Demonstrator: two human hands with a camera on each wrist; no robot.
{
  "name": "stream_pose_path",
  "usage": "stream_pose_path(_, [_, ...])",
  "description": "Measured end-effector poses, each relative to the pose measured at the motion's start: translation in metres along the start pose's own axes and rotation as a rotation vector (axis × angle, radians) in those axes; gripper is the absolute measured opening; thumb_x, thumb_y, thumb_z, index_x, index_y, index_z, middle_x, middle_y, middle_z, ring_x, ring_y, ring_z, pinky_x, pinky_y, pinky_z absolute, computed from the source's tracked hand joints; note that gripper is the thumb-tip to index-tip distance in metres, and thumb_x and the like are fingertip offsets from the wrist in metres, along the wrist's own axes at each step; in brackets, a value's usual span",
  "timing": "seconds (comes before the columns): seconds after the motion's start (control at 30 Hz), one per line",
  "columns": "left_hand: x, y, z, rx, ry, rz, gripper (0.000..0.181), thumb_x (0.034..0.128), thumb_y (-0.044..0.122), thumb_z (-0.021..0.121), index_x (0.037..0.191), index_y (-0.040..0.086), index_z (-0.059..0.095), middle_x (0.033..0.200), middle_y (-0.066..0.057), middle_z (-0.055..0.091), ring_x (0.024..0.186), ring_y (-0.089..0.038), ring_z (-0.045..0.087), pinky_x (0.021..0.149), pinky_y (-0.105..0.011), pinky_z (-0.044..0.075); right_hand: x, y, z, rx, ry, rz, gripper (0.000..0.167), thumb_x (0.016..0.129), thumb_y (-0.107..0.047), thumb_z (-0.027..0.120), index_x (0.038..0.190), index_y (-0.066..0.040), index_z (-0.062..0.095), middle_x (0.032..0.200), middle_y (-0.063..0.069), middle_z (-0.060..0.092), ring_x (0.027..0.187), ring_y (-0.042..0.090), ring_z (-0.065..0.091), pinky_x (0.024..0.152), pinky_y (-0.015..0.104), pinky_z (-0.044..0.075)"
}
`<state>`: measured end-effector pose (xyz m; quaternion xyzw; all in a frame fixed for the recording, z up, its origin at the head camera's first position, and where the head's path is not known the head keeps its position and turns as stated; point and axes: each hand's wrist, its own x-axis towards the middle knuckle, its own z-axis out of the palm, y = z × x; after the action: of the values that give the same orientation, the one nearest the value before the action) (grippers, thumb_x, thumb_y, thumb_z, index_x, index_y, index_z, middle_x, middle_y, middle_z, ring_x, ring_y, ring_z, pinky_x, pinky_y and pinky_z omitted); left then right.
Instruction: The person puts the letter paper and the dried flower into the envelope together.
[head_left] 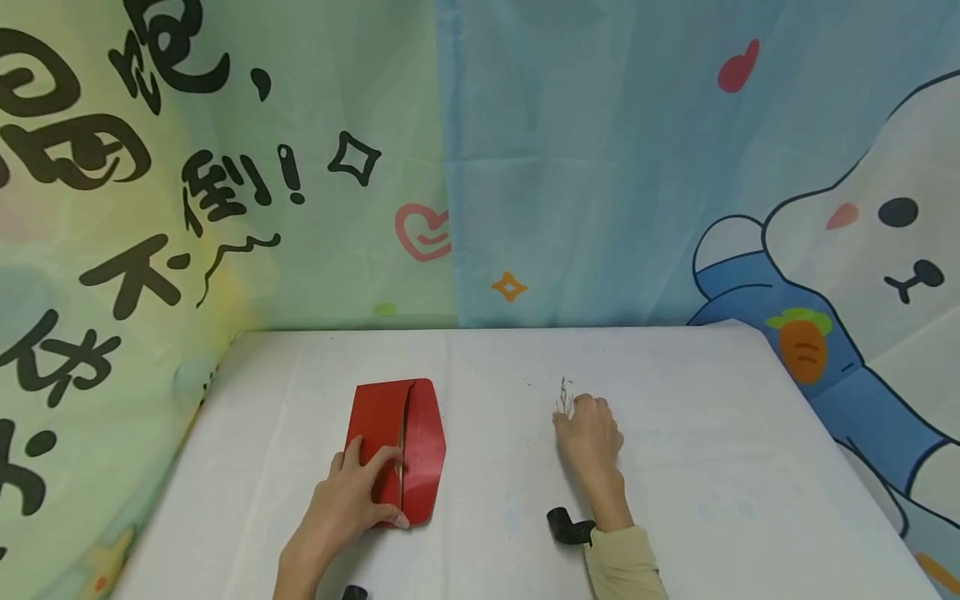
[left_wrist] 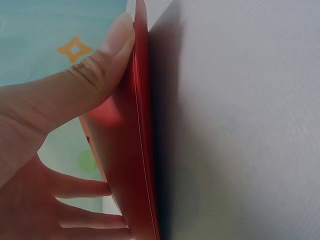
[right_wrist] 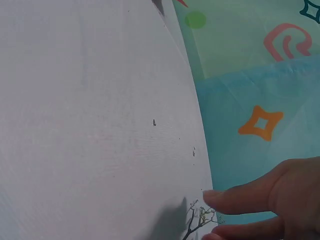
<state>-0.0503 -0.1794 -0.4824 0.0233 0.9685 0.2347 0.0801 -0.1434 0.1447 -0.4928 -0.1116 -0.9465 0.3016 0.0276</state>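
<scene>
On the left of the white table lies a red paper envelope (head_left: 378,417), its flap side to the right and a narrow gap along the opening. My left hand (head_left: 341,500) rests on it, fingers spread. In the left wrist view my thumb (left_wrist: 115,45) presses near the envelope's edge, while the other fingers reach its far side. To the right, my right hand (head_left: 591,442) is at a small, thin, branching dried sprig (head_left: 564,396). In the right wrist view the thumb and a finger stand apart beside the sprig (right_wrist: 200,217); its lower stem is cut off by the frame.
Small dark specks (right_wrist: 154,122) lie on the white table (head_left: 495,458). A black wrist-camera mount (head_left: 568,527) sits at my right sleeve. A printed cloth backdrop (head_left: 585,167) hangs behind the table and along its left side.
</scene>
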Motion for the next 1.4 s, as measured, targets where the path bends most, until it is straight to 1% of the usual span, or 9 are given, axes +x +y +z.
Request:
stream_pose_path(0.1, [0.000,0.000,0.000,-0.001,-0.004,-0.008,0.075,0.0607,0.041,0.098,0.124,0.032,0.059,0.149,-0.032,0.043,0.130,-0.053,0.045,0.082,-0.067,0.054,0.001,0.001,0.000,-0.035,-0.031,-0.021,0.035,0.089,-0.004,0.063,0.118,0.015,0.065,0.109,0.035,0.066,0.090,0.052,0.067,0.070,0.066,0.053])
stream_pose_path(0.2, [0.000,-0.001,0.000,-0.005,-0.013,-0.013,0.076,0.0609,0.041,0.098,0.125,0.032,0.059,0.149,-0.032,0.042,0.131,-0.054,0.045,0.083,-0.069,0.053,0.001,0.003,0.003,-0.052,-0.041,-0.034,0.034,0.087,0.001,0.059,0.118,0.013,0.067,0.111,0.034,0.067,0.091,0.052,0.068,0.068,0.064,0.054])
stream_pose_path(0.5, [-0.001,-0.001,-0.001,-0.024,-0.013,-0.002,0.073,0.0637,0.040,0.097,0.125,0.032,0.059,0.151,-0.033,0.042,0.135,-0.055,0.043,0.085,-0.072,0.050,0.002,0.004,0.008,-0.023,-0.017,-0.054,0.026,0.088,0.006,0.059,0.110,0.008,0.072,0.104,0.027,0.071,0.084,0.045,0.070,0.059,0.052,0.053])
stream_pose_path(0.63, [0.000,-0.001,-0.001,-0.025,-0.016,-0.005,0.073,0.0637,0.039,0.097,0.125,0.032,0.059,0.150,-0.032,0.042,0.135,-0.055,0.043,0.085,-0.072,0.051,0.001,0.002,0.008,0.050,-0.056,-0.035,0.025,0.089,0.002,0.063,0.111,0.005,0.073,0.096,0.019,0.074,0.075,0.032,0.067,0.055,0.039,0.049])
stream_pose_path(0.77, [0.001,-0.001,-0.001,-0.033,-0.020,-0.011,0.073,0.0641,0.039,0.097,0.126,0.031,0.059,0.151,-0.031,0.042,0.136,-0.054,0.043,0.086,-0.072,0.050,0.000,0.000,0.010,0.143,-0.102,-0.028,0.024,0.087,-0.001,0.072,0.110,0.003,0.075,0.084,0.010,0.072,0.071,0.021,0.063,0.055,0.030,0.045])
stream_pose_path(0.93, [0.001,-0.001,-0.001,-0.039,-0.018,-0.005,0.073,0.0646,0.039,0.097,0.126,0.031,0.059,0.151,-0.031,0.042,0.135,-0.055,0.043,0.087,-0.073,0.050,-0.005,-0.004,0.014,0.205,-0.116,-0.062,0.021,0.084,-0.001,0.077,0.105,0.002,0.077,0.081,0.010,0.072,0.071,0.021,0.066,0.060,0.030,0.049])
stream_pose_path(1.07, [0.001,-0.001,0.000,-0.038,-0.014,-0.005,0.072,0.0646,0.039,0.097,0.125,0.031,0.059,0.151,-0.031,0.042,0.136,-0.056,0.043,0.087,-0.074,0.049,-0.007,-0.007,0.017,0.233,-0.128,-0.060,0.019,0.085,-0.002,0.078,0.104,0.002,0.077,0.084,0.009,0.075,0.074,0.021,0.068,0.064,0.031,0.053])
stream_pose_path(1.2, [0.000,-0.001,0.000,-0.046,-0.020,-0.015,0.072,0.0655,0.038,0.097,0.126,0.032,0.058,0.152,-0.032,0.041,0.137,-0.055,0.041,0.088,-0.074,0.049,-0.009,-0.012,0.018,0.278,-0.155,-0.041,0.019,0.086,-0.003,0.078,0.104,0.003,0.077,0.085,0.011,0.076,0.070,0.017,0.070,0.061,0.028,0.055])
stream_pose_path(1.4, [-0.001,-0.001,-0.001,-0.056,-0.023,-0.022,0.071,0.0660,0.037,0.097,0.126,0.032,0.058,0.153,-0.032,0.040,0.138,-0.056,0.040,0.089,-0.075,0.048,-0.011,-0.019,0.020,0.382,-0.208,-0.024,0.017,0.087,0.000,0.076,0.103,0.004,0.076,0.080,0.011,0.073,0.057,0.013,0.067,0.054,0.025,0.055])
